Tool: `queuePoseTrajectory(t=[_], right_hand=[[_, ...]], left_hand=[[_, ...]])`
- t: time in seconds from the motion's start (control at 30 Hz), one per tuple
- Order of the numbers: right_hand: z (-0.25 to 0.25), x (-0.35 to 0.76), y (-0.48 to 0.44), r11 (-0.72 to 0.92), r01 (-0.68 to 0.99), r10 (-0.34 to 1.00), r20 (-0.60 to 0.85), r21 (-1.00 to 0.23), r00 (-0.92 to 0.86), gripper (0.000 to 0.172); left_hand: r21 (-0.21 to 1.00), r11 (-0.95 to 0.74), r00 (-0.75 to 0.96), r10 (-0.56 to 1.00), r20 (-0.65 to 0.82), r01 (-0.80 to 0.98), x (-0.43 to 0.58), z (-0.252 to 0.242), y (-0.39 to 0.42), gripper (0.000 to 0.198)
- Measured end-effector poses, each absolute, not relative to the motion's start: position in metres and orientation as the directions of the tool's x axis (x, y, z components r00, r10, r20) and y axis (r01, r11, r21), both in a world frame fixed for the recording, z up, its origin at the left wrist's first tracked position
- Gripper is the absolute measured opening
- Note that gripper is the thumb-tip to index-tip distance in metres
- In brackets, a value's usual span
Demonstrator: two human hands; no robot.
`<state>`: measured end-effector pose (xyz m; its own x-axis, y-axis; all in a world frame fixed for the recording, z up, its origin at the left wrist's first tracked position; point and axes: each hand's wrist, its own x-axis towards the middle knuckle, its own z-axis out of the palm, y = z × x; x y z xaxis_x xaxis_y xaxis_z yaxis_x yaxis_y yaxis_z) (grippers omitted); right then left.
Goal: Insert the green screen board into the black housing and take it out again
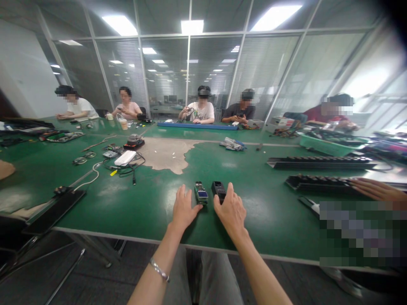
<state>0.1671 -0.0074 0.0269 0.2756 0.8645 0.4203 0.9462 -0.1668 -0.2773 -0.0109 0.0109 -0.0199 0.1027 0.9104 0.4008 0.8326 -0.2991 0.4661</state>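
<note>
On the green tabletop in front of me lies a small circuit board [201, 192] with a dark blue screen. Just to its right is a black plastic housing [219, 189] with openings in its face. My left hand [184, 206] rests beside the board, fingers apart, the thumb reaching to the board's near end. Over the right side of the housing lies my right hand [231, 207], its fingers stretched out and its thumb close to the near edge. Whether that thumb touches the housing I cannot tell. Neither hand grips anything.
A white box [125, 158] with black cables lies left of centre, near glasses [84, 158]. Long black rails [321, 162] and a green basket [330, 144] are at right. Another person's hand [378, 188] reaches in there. Several people sit across the table [152, 212].
</note>
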Motion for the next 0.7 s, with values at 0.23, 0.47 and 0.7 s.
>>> queuePoseTrajectory(t=[0.23,0.47,0.7], right_hand=[[0.021,0.170,-0.009,-0.164,0.943,0.871,0.406,-0.290,0.276,0.081],[0.019,0.177,-0.014,-0.173,0.927,0.875,0.379,-0.334,0.300,0.084],[0.019,0.181,-0.008,-0.132,0.904,0.864,0.399,-0.407,0.306,0.070]], left_hand=[[0.458,-0.313,0.105,0.900,0.423,0.832,-0.011,-0.021,0.012,0.056],[0.465,-0.311,0.106,0.903,0.416,0.829,-0.011,-0.020,0.011,0.056],[0.483,-0.307,0.100,0.908,0.407,0.820,-0.011,-0.020,0.011,0.055]])
